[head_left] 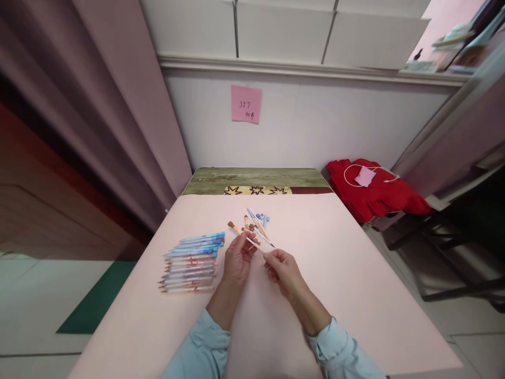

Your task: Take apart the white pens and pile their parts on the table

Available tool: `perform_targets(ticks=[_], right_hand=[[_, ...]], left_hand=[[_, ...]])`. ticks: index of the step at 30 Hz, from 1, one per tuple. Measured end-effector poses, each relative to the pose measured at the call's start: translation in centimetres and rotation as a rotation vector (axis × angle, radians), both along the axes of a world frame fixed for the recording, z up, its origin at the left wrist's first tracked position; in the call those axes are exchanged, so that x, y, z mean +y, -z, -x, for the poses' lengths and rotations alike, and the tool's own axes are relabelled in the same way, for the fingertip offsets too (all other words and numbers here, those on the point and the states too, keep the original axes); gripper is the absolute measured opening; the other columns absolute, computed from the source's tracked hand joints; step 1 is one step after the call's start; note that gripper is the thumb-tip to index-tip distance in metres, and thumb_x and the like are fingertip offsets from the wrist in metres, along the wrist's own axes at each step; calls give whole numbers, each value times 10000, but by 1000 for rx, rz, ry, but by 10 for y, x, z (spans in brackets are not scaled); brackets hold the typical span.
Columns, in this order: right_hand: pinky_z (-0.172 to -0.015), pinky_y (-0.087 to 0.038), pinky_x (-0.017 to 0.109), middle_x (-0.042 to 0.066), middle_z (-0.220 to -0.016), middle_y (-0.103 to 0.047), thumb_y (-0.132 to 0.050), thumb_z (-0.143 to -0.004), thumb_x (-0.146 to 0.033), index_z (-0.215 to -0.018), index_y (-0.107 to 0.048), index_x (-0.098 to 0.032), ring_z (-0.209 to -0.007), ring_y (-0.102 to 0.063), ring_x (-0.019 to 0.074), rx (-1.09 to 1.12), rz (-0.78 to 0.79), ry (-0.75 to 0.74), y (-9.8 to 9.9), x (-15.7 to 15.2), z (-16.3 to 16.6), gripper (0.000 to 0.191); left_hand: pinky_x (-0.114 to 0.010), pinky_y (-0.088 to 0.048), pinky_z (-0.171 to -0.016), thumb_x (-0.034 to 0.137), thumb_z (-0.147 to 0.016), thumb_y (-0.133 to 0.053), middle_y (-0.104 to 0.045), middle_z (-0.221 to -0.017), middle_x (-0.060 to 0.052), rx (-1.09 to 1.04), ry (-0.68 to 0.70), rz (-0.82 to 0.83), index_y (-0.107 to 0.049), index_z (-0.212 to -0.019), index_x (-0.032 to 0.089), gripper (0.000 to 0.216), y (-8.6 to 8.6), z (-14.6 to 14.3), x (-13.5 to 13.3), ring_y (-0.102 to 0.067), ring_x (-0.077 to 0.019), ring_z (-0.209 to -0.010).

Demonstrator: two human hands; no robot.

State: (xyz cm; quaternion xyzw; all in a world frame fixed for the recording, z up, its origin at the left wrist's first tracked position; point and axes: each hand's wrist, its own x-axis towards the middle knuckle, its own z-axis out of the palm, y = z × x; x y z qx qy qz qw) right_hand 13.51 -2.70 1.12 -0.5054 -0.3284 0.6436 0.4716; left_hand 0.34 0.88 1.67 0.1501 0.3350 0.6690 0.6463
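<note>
The left hand [238,259] and the right hand [285,270] are close together over the pink table top [339,284]. Both hold a thin, pale pen [254,243] with their fingers pinched small. The pen slants between them, and its brown end sticks out past the left fingers. I cannot tell if it is all one piece or two parts.

Just past the hands is a messy little pile of loose sticks [261,229]. Small blue bits [263,217] lie at the back of the pile, and brown bits [246,223] lie at its left side.

Near the left hand, pens lie side by side in a row. The blue pens [199,244] are at the far end. The pale pens [189,275] with red marks are closer to the person. Their tips point left.

A pink note [246,104] is stuck on the wall.
</note>
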Motion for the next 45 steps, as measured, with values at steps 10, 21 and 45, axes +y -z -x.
perform_targets(ticks=[10, 21, 45], right_hand=[[-352, -295, 177, 3, -557, -595, -731, -656, -540, -626, -566, -160, -388, -445, 64, -162, -52, 50, -19, 24, -35, 415], [-433, -306, 210, -50, -510, -502, -610, -814, -520, -777, -603, -183, -453, -412, 105, -454, -286, 242, 6, 18, -20, 339], [-524, -344, 216, -54, -529, -485, -595, -817, -441, -688, -623, -189, -497, -437, 109, -755, -548, 190, -8, 6, -29, 285]], left_hand=[[-271, -585, -713, 214, -757, -745, -715, -786, -62, -1, -32, 66, -702, -918, 114, 194, 6, 2, 6, -683, -136, -708], [-284, -559, -768, 338, -749, -751, -706, -836, -82, 161, -39, 43, -693, -912, 111, 285, 8, -6, 8, -674, -142, -763], [-228, -497, -527, 326, -576, -817, -591, -577, 13, 402, -188, 148, -587, -692, 128, 325, -16, 25, 1, -555, -89, -503]])
